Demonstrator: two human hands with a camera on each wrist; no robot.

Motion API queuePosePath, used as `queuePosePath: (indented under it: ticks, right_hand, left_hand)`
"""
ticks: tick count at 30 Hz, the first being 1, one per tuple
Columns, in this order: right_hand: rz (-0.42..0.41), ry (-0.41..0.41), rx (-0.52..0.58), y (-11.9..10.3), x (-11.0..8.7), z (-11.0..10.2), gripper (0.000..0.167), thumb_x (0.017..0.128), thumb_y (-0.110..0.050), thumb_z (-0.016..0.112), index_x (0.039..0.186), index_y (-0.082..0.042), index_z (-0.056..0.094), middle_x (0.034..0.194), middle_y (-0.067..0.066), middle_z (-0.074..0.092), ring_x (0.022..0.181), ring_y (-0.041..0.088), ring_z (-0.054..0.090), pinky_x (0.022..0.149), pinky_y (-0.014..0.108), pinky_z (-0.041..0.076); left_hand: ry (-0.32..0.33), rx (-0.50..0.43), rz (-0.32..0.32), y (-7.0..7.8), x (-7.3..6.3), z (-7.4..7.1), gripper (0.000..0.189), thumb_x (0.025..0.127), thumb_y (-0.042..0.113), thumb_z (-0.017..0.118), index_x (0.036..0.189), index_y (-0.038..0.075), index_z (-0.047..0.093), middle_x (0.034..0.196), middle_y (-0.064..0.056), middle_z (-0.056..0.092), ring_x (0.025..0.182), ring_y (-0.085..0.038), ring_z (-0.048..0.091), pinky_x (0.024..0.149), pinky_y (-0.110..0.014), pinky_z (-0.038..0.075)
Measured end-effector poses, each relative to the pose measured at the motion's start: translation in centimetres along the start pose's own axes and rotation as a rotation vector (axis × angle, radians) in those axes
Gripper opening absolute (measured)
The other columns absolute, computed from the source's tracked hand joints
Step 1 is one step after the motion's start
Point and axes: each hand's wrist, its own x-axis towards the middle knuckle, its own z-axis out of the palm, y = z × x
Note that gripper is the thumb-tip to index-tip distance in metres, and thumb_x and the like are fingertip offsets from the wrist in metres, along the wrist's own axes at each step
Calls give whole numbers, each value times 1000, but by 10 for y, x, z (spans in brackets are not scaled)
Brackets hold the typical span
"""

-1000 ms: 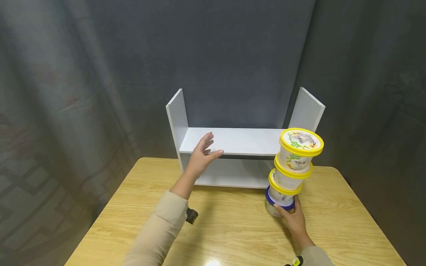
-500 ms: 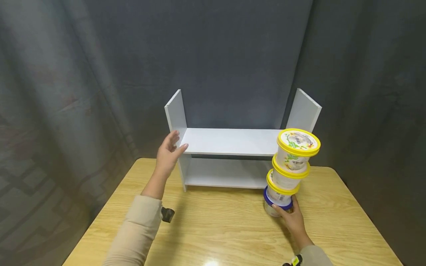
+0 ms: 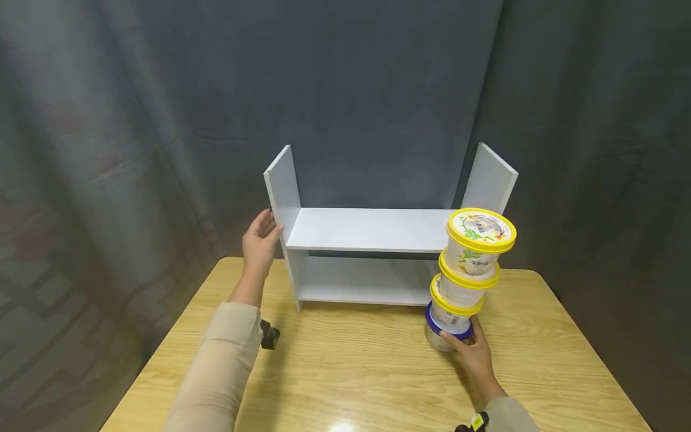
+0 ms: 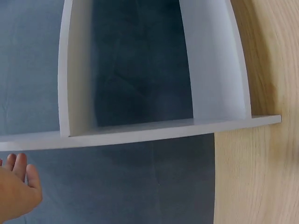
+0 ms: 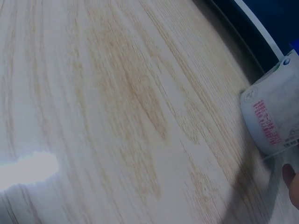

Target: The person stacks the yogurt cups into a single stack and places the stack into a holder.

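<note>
A leaning stack of several lidded plastic tubs stands on the table at the right of the head view. Yellow lids cap the upper tubs (image 3: 475, 258), and the bottom tub (image 3: 439, 341) has a blue lid. My right hand (image 3: 477, 360) holds that bottom tub, thumb in front and a finger up its right side. Part of the white tub (image 5: 273, 109) and a fingertip show in the right wrist view. My left hand (image 3: 259, 246) is beside the outer face of the white shelf's (image 3: 367, 230) left panel, fingers loosely bent; whether they touch it I cannot tell.
The two-tier shelf stands toward the back of the wooden table (image 3: 345, 366), its side panels rising above the upper board. The tub stack overlaps the shelf's right end in the head view. Dark grey curtains (image 3: 378, 108) hang behind and at both sides.
My left hand has moved left, from in front of the shelf to outside its left panel. My right hand stays at the bottom tub, and the stack stands much as before.
</note>
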Motion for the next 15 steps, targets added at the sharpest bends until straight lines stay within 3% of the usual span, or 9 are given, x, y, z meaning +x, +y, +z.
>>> queuePosePath:
  ticks: [7,10,13,15]
  right_hand:
    - [-34,27,53,9,3,1,91,70,-15,71,140,-16,13,133,25,26,119,36,26,96,41,27]
    - [-42,7,58,17,7,-1,90,72,-16,70,140,-19,10,136,24,21,122,36,22,99,37,24]
    - [-42,0,64,23,9,-3,89,72,-18,70,140,-22,12,136,22,21,123,33,23,96,24,28]
    - [-31,-8,61,17,6,-3,91,72,-18,70,140,-20,9,136,24,21,122,34,23,96,25,28]
  left_hand:
    - [78,33,-9,-1,12,15,43,81,5,58,123,6,47,122,-11,49,109,-19,46,88,-28,40]
    - [130,58,-18,-1,15,19,39,81,6,58,120,6,51,118,-10,52,107,-18,48,86,-26,41]
    - [163,85,-37,1,16,21,36,82,7,57,118,7,53,116,-9,54,105,-17,49,85,-26,42]
    - [173,102,-46,2,16,22,35,82,8,57,117,8,53,115,-9,54,104,-17,50,85,-27,42]
